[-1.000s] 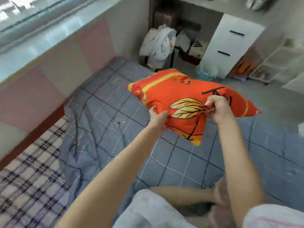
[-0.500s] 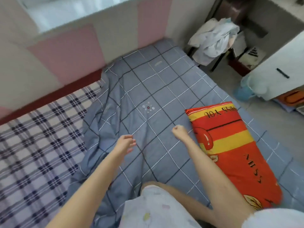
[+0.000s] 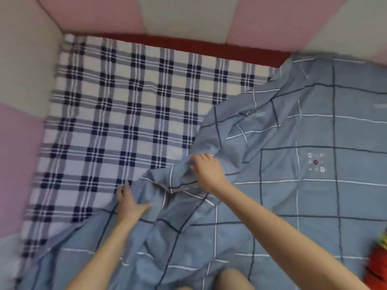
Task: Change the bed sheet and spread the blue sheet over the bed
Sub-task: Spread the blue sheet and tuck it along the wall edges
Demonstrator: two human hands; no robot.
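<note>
The blue checked sheet (image 3: 293, 206) covers the right and near part of the bed. Its left edge lies bunched in folds across the middle. Under it, a white and navy plaid sheet (image 3: 117, 122) shows bare on the left and far part of the bed. My left hand (image 3: 127, 203) rests flat on the blue sheet's edge, fingers straight and thumb spread. My right hand (image 3: 206, 170) is on the raised fold further right, its fingers curled into the bunched cloth.
Pink and grey padded wall panels (image 3: 94, 15) close off the bed on the far and left sides. A red strip of bed frame (image 3: 188, 43) runs along the far edge. An orange pillow (image 3: 377, 262) peeks in at the right edge. My knee (image 3: 232, 279) is on the bed.
I dropped the orange pillow on the bed's right side and turned left. Both hands came down onto the bunched edge of the blue sheet.
</note>
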